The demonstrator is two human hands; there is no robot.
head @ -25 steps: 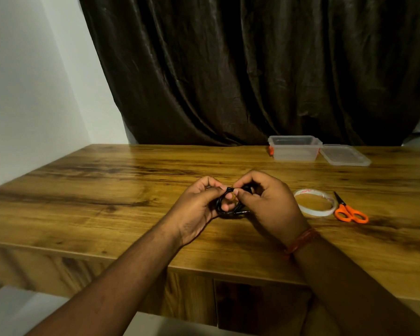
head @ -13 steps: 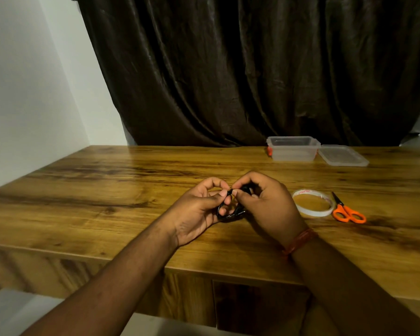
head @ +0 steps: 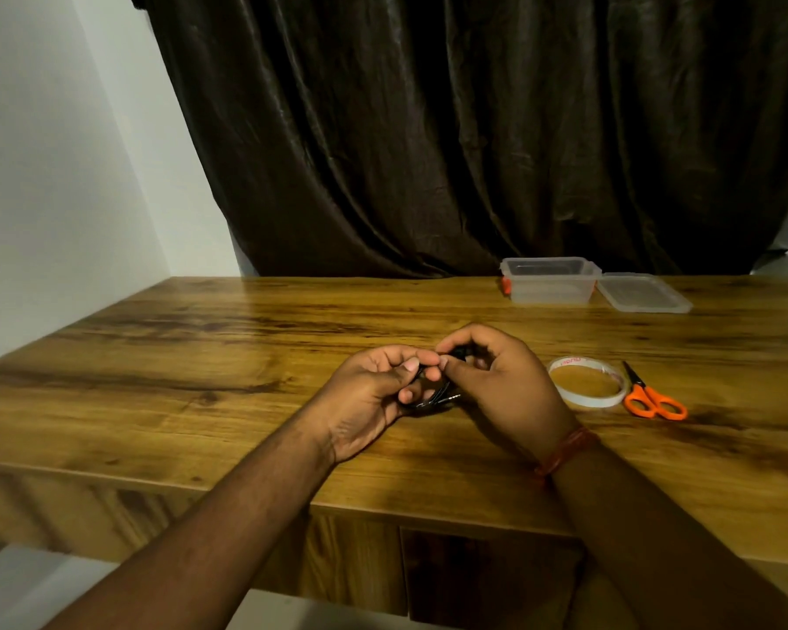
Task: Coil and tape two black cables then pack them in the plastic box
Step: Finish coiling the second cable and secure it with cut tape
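A small coiled black cable (head: 437, 395) sits between my two hands just above the wooden table (head: 201, 379). My left hand (head: 374, 393) curls its fingers and thumb round the coil's left side. My right hand (head: 501, 384) pinches the coil's top with thumb and forefinger. Most of the coil is hidden by my fingers; only its lower loop and a metal plug tip show. A roll of clear tape (head: 585, 388) lies flat to the right of my right hand. The clear plastic box (head: 549, 280) stands open at the table's back, its lid (head: 642, 293) beside it.
Orange-handled scissors (head: 651, 400) lie just right of the tape roll. A dark curtain (head: 474, 129) hangs behind the table, and a white wall is on the left. The table's front edge runs under my forearms.
My hands have stayed in the same spot on the coil. The left thumb and fingers have shifted slightly over it, hiding more of the loop.
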